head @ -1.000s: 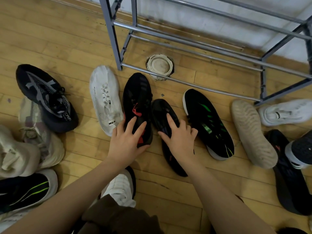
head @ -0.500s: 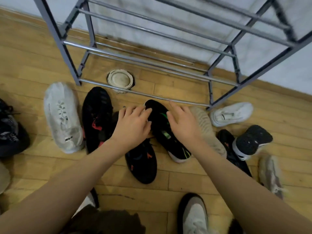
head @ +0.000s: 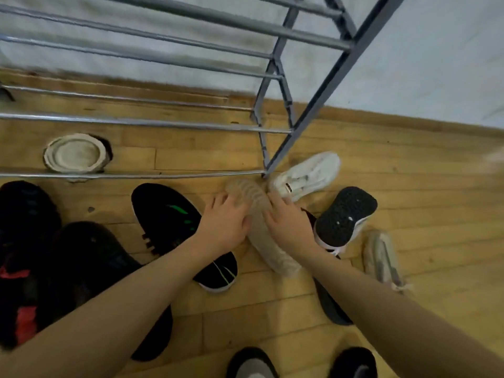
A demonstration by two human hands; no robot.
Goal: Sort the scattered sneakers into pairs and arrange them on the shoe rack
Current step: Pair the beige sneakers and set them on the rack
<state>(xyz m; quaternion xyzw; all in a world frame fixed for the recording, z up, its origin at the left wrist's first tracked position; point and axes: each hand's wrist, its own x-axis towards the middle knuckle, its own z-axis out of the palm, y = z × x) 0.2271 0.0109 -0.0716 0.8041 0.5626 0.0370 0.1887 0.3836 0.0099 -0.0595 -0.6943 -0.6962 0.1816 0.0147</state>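
Both bare forearms reach forward from the lower corners, converging toward centre. Left hand (head: 224,227) palm down, fingers (head: 218,201) spread and slightly curled. Right hand (head: 289,224) palm down just beside it, fingers (head: 275,201) extended forward. Hands apart, narrow gap between them. Grip state unclear.

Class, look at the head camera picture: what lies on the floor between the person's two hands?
In the head view, a beige sneaker lying sole-up sits between the left hand and the right hand; both hands touch its sides.
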